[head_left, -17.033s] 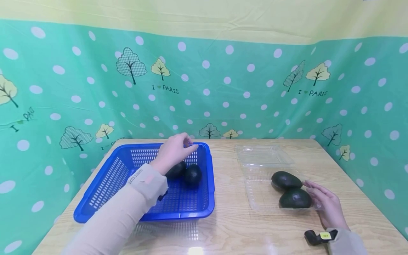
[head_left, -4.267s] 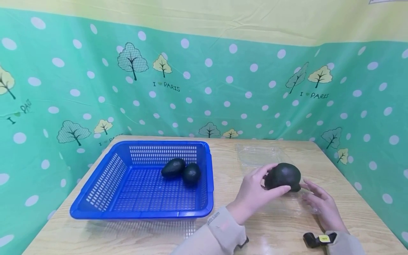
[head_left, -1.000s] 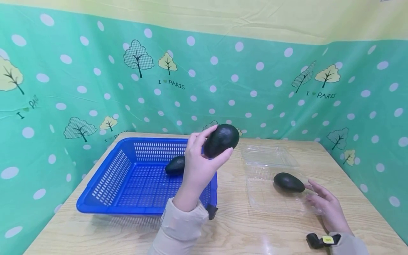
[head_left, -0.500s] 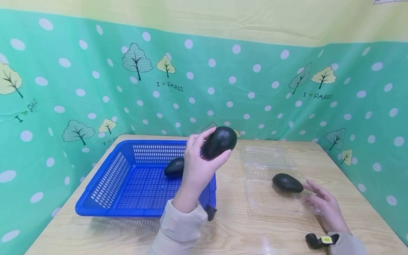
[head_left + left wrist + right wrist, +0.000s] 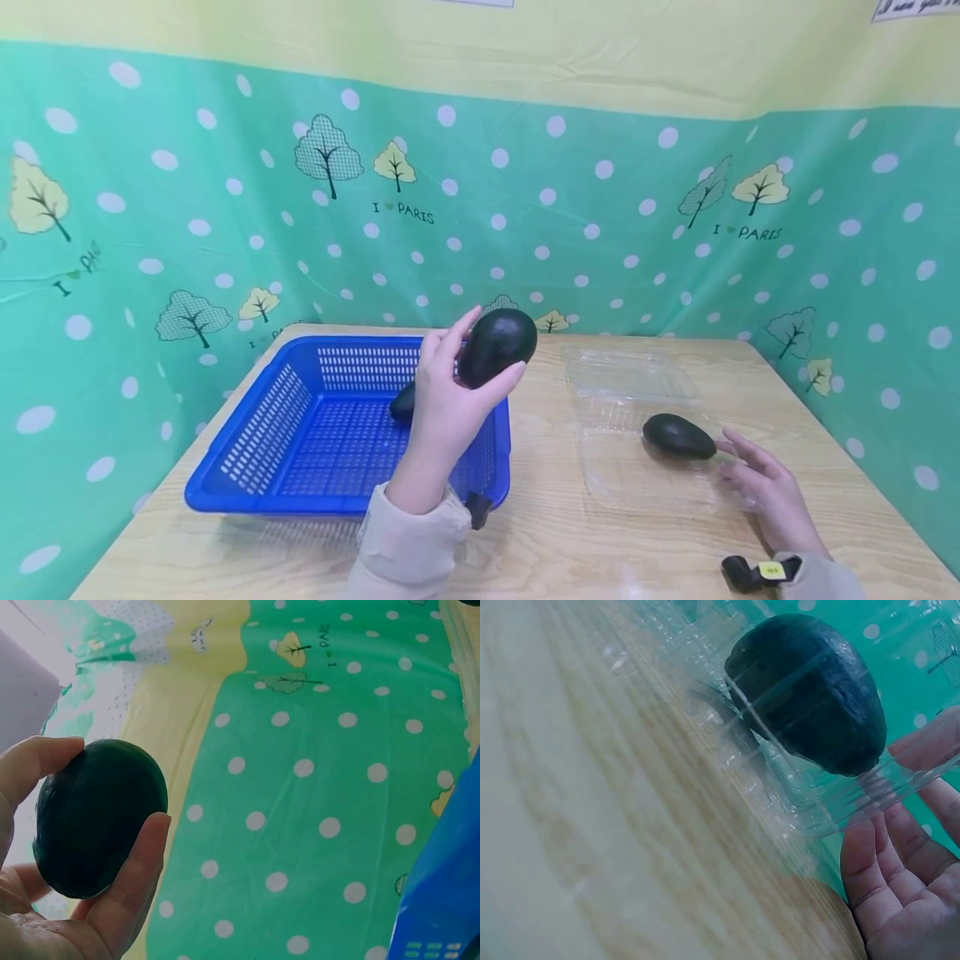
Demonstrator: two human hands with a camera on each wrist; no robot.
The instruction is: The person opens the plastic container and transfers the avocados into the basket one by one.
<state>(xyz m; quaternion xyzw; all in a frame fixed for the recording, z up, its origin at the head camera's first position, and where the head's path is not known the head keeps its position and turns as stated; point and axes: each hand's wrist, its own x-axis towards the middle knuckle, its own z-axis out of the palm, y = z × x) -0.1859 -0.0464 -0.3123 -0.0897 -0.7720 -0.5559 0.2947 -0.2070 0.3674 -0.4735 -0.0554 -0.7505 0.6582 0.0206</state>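
Note:
In the head view my left hand (image 5: 446,408) grips a dark green avocado (image 5: 498,346), raised over the right part of the blue plastic basket (image 5: 255,503). The left wrist view shows the thumb and fingers curled round this avocado (image 5: 97,817). A second avocado (image 5: 402,404) in the basket is partly covered by the left hand. At right, another avocado (image 5: 677,437) lies in an opened clear plastic clamshell container (image 5: 600,479). My right hand (image 5: 772,492) holds that container's right edge, fingers on both sides of its wall (image 5: 900,787) in the right wrist view, close to the avocado's narrow end.
The wooden table (image 5: 555,533) carries both containers, the basket left and the clamshell right. The clamshell's lid (image 5: 630,375) is folded back toward the rear. A green dotted curtain (image 5: 637,250) stands behind and along the sides.
Since 4.3 s ago, my left hand has carried the avocado from the clamshell leftward to the basket; in the last half second it shifted slightly further left. The right hand stays at the clamshell's edge.

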